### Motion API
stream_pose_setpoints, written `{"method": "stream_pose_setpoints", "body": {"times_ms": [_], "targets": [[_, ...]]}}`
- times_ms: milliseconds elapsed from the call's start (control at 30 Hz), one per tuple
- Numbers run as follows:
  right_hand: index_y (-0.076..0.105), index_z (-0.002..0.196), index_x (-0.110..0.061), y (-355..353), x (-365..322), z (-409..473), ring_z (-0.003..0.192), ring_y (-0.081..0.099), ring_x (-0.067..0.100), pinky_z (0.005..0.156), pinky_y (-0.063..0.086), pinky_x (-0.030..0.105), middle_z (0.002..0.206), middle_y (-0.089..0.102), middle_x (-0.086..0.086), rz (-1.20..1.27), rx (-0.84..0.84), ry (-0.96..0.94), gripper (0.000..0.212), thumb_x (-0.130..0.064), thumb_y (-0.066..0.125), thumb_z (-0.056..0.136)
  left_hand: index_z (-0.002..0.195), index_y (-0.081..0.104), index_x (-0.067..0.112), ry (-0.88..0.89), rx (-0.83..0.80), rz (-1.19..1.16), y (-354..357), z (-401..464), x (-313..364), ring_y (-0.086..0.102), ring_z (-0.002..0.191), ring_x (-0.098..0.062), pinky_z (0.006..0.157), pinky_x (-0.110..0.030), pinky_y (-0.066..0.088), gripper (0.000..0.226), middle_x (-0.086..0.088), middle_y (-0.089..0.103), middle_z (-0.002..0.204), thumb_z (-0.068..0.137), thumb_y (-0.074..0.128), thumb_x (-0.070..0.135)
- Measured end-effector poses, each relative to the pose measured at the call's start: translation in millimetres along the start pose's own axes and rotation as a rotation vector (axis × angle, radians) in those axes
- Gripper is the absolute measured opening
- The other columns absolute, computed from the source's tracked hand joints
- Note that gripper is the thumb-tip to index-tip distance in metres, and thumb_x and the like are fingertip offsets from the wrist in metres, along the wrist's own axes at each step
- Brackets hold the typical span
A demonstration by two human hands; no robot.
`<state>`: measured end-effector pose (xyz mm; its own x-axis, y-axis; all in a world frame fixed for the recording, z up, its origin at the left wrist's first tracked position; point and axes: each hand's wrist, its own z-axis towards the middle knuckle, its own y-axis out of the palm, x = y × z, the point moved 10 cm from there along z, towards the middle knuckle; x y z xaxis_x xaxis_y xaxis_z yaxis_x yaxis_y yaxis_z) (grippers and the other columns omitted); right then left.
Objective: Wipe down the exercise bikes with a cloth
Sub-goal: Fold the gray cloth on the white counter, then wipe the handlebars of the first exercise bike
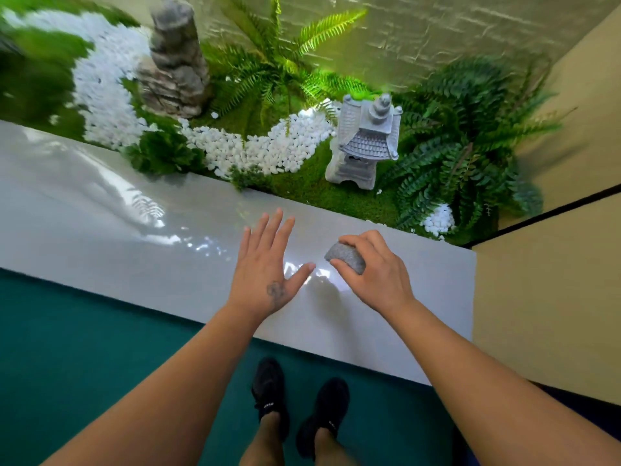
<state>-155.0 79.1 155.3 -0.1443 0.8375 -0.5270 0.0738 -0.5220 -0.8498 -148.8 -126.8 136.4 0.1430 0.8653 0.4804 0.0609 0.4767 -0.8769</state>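
Greenery fills the far half of the view: a bed of ferns (pixel 463 142), moss and a winding band of white pebbles (pixel 255 149), set behind a long glossy white ledge (pixel 100 223) that runs from the left edge across to the beige wall at the right. Beyond the ledge's far edge a layered grey rock (pixel 174 62) stands upright toward the left, and a grey stone lantern (pixel 366 142) stands toward the right, among the ferns. Green carpet (pixel 67 348) covers the floor along the ledge's near edge, where two black shoes (pixel 295 401) stand side by side.

Both bare arms reach out over the right part of the ledge. The left hand (pixel 268 264) is flat and spread, fingers (pixel 268 227) straight and wide apart, thumb pointing toward the other hand; whether the palm touches the ledge cannot be told. Just beside it, the right hand (pixel 373 267) has its fingers (pixel 356 238) curled round a small bunched grey cloth (pixel 346 258), which it grips just above or on the ledge's surface, near its right end. No exercise bike is in view.
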Motion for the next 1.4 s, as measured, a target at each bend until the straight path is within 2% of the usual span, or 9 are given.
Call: {"method": "stream_pose_setpoints", "body": {"times_ms": [333,600,767,933,1033,1200,1400], "targets": [[0.063,0.126,-0.031,-76,-145,26,0.100,0.061,0.015,0.075,0.058,0.041,0.116,0.059,-0.006,0.036,-0.010,-0.327,0.040,-0.051,0.074,0.092,0.171,0.017,0.028,-0.222,0.208,0.054,-157,-83,-14,0.010,0.166,-0.026,0.133,-0.056,0.010,0.096,0.001,0.014,0.179,0.094,0.041,0.081],[0.064,0.125,-0.027,-90,-254,-31,0.099,0.059,0.011,0.075,0.056,0.033,0.113,0.061,-0.004,0.160,-0.098,-0.634,0.043,-0.049,0.077,0.091,0.170,0.019,0.029,-0.477,0.426,0.068,-229,-212,10,0.012,0.166,-0.021,0.134,-0.055,0.010,0.097,0.002,0.019,0.178,0.093,0.041,0.084],[0.067,0.124,-0.025,-81,-334,-95,0.101,0.061,0.011,0.081,0.052,0.030,0.112,0.064,-0.005,0.267,-0.207,-0.811,0.043,-0.050,0.079,0.090,0.170,0.022,0.030,-0.675,0.591,0.024,-268,-334,25,0.012,0.165,-0.018,0.135,-0.050,0.003,0.098,0.004,0.019,0.178,0.091,0.045,0.084],[0.069,0.121,-0.023,-70,-428,-176,0.097,0.061,0.011,0.080,0.048,0.024,0.110,0.066,-0.003,0.352,-0.323,-1.019,0.040,-0.043,0.081,0.089,0.168,0.029,0.027,-0.873,0.748,0.064,-306,-462,34,0.017,0.165,-0.022,0.135,-0.051,0.005,0.099,-0.001,0.025,0.176,0.088,0.045,0.084],[0.068,0.122,-0.022,-58,-478,-230,0.096,0.061,0.011,0.080,0.053,0.028,0.110,0.064,-0.002,0.399,-0.395,-1.127,0.041,-0.042,0.082,0.089,0.168,0.029,0.026,-1.001,0.848,0.075,-322,-538,40,0.018,0.165,-0.022,0.134,-0.050,0.005,0.101,-0.002,0.025,0.176,0.088,0.045,0.084],[0.068,0.121,-0.025,-20,-535,-330,0.095,0.063,0.013,0.082,0.058,0.041,0.110,0.061,-0.006,0.471,-0.554,-1.216,0.040,-0.045,0.081,0.089,0.168,0.028,0.027,-1.174,0.969,0.094,-321,-651,52,0.018,0.164,-0.020,0.134,-0.053,0.011,0.101,-0.001,0.024,0.176,0.087,0.046,0.085],[0.069,0.121,-0.029,12,-585,-469,0.098,0.063,0.012,0.085,0.056,0.038,0.110,0.060,-0.010,0.454,-0.723,-1.382,0.038,-0.047,0.079,0.089,0.169,0.025,0.033,-1.351,1.073,0.109,-300,-784,79,0.015,0.164,-0.017,0.134,-0.046,0.005,0.097,0.002,0.020,0.178,0.089,0.047,0.084]]}}
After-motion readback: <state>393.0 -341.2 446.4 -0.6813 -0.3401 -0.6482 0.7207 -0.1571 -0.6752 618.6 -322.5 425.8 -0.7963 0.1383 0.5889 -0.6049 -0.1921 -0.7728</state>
